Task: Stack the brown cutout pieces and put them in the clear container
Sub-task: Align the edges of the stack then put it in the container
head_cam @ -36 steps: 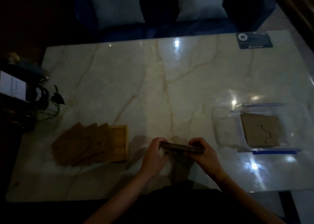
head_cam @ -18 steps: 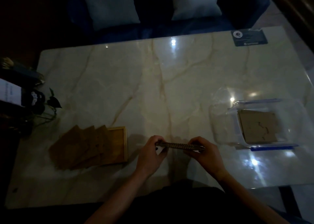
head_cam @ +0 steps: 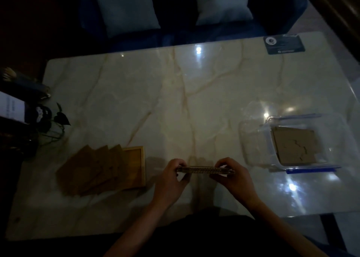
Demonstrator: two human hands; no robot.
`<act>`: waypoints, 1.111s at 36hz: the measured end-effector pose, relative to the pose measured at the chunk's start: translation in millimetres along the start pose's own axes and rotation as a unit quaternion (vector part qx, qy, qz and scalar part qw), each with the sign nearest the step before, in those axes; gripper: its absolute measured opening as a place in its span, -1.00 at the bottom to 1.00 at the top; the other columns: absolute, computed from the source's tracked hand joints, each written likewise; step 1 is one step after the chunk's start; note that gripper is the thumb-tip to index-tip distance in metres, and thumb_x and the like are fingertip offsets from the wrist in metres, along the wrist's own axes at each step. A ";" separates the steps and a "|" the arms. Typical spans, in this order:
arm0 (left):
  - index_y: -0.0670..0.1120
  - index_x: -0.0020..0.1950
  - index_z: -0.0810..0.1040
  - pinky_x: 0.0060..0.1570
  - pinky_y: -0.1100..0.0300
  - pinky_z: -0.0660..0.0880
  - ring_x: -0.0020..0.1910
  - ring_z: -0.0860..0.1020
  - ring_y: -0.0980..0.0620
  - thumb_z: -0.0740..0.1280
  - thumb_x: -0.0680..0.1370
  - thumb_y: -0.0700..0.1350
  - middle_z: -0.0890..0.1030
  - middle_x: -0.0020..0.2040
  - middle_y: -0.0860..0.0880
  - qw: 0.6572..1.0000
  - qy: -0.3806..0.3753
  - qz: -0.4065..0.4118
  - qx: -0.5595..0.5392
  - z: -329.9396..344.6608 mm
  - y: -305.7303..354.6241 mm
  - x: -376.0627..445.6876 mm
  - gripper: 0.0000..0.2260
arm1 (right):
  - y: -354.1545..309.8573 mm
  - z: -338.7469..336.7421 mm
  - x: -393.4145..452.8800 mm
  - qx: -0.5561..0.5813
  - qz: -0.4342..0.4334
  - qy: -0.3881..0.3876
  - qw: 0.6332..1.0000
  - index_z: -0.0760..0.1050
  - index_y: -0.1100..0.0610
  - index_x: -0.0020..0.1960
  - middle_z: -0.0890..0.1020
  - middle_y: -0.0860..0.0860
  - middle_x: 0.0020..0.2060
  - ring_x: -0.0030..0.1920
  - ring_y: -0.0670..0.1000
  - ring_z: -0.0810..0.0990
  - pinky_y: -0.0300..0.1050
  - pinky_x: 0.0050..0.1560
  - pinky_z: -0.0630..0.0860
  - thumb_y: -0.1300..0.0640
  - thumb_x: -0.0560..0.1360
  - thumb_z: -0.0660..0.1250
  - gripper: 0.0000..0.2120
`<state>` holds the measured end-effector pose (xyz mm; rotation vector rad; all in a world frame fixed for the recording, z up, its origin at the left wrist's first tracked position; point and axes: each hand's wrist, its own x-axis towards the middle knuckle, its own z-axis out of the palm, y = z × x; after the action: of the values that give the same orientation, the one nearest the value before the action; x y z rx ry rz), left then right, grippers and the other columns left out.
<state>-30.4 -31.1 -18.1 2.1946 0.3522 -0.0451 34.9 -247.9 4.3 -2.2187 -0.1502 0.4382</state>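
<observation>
A thin stack of brown cutout pieces [head_cam: 202, 170] is held edge-on above the table's near edge. My left hand [head_cam: 171, 180] grips its left end and my right hand [head_cam: 232, 177] grips its right end. To the right stands the clear container [head_cam: 253, 138] with blue trim, holding brown cutout pieces [head_cam: 294, 147] flat on its bottom. At the left, several more brown cutout pieces [head_cam: 91, 171] lie fanned out, overlapping a wooden tray [head_cam: 143, 165].
The marble table [head_cam: 175, 101] is dimly lit. A dark card [head_cam: 283, 44] lies at the far right corner. Dark objects and a small plant [head_cam: 58, 118] crowd the left edge. A sofa with pale cushions [head_cam: 126, 5] is behind the table.
Both hands keep hold of the stack at about the same spot near the table's front edge. The camera view shifts slightly.
</observation>
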 end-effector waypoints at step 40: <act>-0.02 0.17 0.51 -0.35 0.18 0.51 -0.30 0.61 0.06 0.52 0.40 -0.16 0.69 -0.14 -0.02 0.935 -0.256 -0.164 -0.183 82.8 131.9 -14.2 -0.62 | 65.7 -174.4 -51.8 0.157 0.176 -0.158 0.959 0.41 -0.05 0.23 0.69 -0.02 -0.02 -0.09 -0.07 0.71 -0.19 -0.13 0.60 -0.10 0.38 0.48 -0.51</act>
<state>-1.0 -174.6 36.7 1.6588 0.3880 -0.6699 46.9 -430.1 68.0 -1.8499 0.1413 0.9464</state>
